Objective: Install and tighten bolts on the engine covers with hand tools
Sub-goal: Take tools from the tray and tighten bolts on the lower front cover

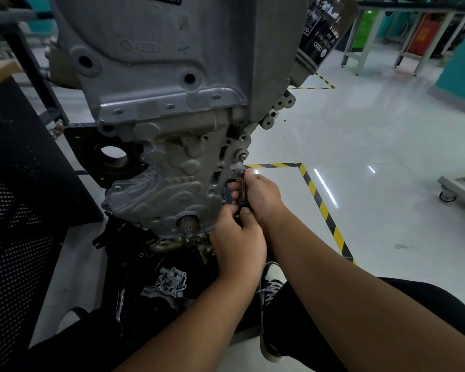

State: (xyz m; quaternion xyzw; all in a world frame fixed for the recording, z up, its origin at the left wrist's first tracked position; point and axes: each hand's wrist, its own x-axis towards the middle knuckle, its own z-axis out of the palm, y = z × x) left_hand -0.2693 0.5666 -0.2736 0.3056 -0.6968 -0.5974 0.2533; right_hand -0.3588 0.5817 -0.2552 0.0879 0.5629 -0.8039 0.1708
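Cover (169, 189) sits low on the engine's near face. One bolt (243, 156) shows at its right edge; several holes remain empty. Both hands, left (236, 237) and right (261, 197), grip a ratchet (242, 187) there.

we note the engine cover (156, 189) is dull grey cast metal. the ratchet (242, 189) shows a black grip. floor (373, 146) is glossy white, marked with yellow-and-black striped tape (320, 200). oil filter (322, 38) is black with white print. shoe (270, 280) is black and white with white laces. bins behind: green (364, 30) and red (424, 33).
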